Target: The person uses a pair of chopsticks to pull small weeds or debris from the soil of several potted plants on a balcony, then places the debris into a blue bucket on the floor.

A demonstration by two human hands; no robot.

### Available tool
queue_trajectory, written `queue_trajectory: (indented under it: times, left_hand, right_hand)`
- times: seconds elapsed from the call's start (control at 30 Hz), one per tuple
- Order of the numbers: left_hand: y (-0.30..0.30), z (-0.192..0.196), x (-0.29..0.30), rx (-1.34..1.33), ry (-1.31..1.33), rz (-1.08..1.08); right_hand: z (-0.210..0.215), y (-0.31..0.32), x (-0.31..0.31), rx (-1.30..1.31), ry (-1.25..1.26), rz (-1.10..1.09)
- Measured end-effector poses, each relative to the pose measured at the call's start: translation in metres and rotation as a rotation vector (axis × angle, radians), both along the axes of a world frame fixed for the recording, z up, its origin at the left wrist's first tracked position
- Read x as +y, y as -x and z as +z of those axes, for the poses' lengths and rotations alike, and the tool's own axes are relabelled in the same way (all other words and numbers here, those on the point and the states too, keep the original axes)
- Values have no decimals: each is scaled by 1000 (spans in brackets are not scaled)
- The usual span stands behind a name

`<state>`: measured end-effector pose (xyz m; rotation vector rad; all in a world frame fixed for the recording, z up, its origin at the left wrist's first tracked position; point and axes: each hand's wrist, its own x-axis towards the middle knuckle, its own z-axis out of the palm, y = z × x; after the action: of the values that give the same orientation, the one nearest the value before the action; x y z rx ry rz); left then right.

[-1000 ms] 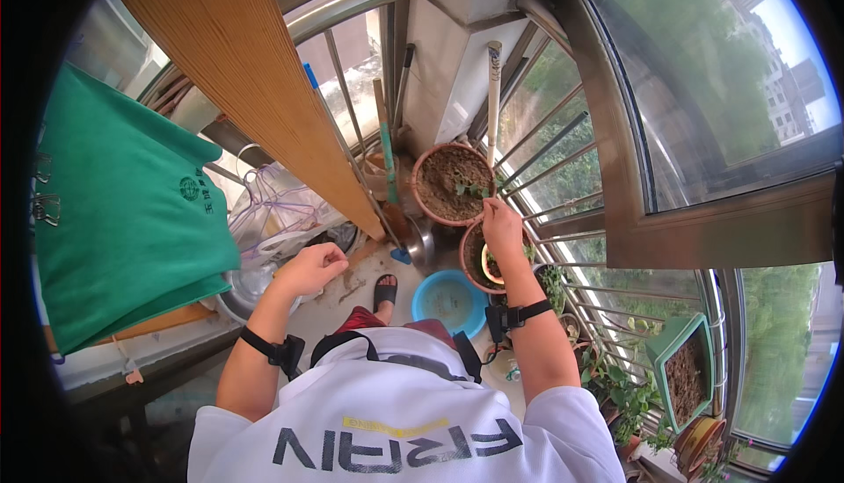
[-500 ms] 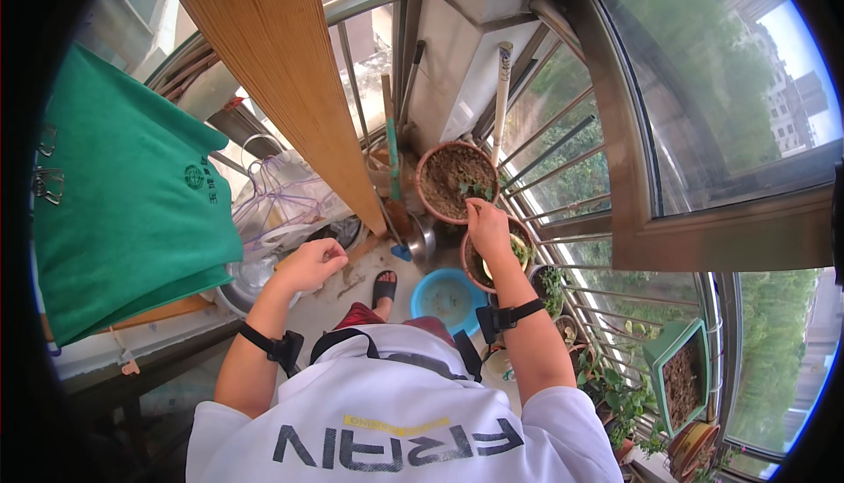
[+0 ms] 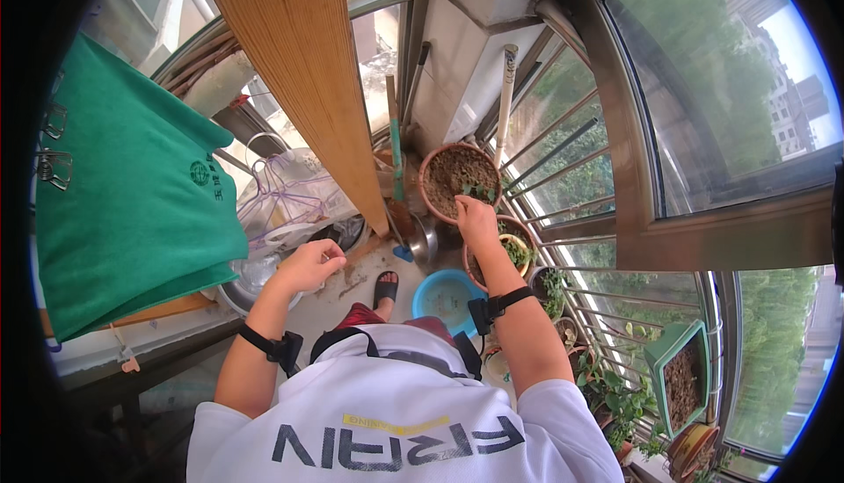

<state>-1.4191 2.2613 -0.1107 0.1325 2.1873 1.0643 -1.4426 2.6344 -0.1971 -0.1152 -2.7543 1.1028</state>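
Two hands are out: right hand [image 3: 475, 216] has been drawn back to the clay pot [image 3: 460, 181] rim at six o'clock, fingers pinched on a green sprig [image 3: 479, 191]; left hand [image 3: 309, 265] is held loosely curled, empty.

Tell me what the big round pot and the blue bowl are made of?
The pot under the right hand looks like unglazed clay: a dull reddish-brown rim with no shine, filled with soil. The blue bowl on the floor looks like plastic: smooth, evenly bright colour with a thin rim. Neither can be told for sure from up here.
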Motion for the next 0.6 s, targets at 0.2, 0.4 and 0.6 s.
queue_trajectory:
  times: [0.2,0.4,0.6]
  left_hand:
    - [0,-3,-5,10,3,-12]
    - [3,-3,-2,-3,31,-44]
    - [11,2,16,-43,-70,-68]
  right_hand:
    - [71,-21,29,17,-9,-127]
    - [65,-56,52,29,8,-205]
    - [23,-57,50,-12,-43,-171]
